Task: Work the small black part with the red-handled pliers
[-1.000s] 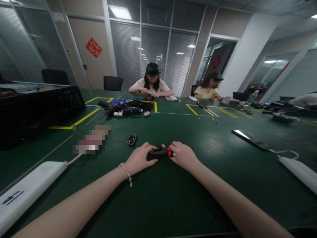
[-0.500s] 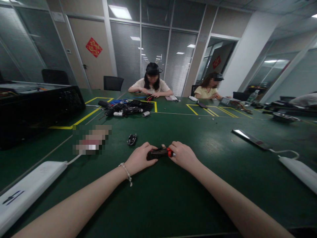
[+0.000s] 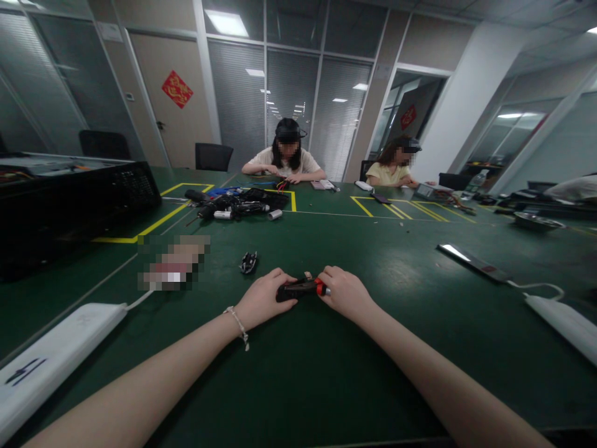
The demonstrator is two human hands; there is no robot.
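Observation:
In the middle of the green table (image 3: 364,367), my left hand (image 3: 263,298) is closed on a dark, elongated part (image 3: 295,290). Fingers grip its left end, and the rest lies between my two hands. My right hand (image 3: 344,291) is closed round a red-and-silver tool (image 3: 321,287), whose red piece touches or overlaps the part's right end. Most of this tool is hidden by my fingers, so its kind cannot be told. A small pale bit (image 3: 308,275) shows just behind the part. Left of my hands, a small black-and-silver piece (image 3: 249,262) lies apart.
A heap of black parts and tools (image 3: 240,205) lies farther back. The black computer case (image 3: 79,211) stands at left. White power banks (image 3: 60,354) with cabled devices flank my forearms, a phone-like device (image 3: 471,262) at right. Two people (image 3: 286,155) sit across the table.
Both my hands and the dark part stay almost in place. Across the table at right, the other person's hands have shifted slightly.

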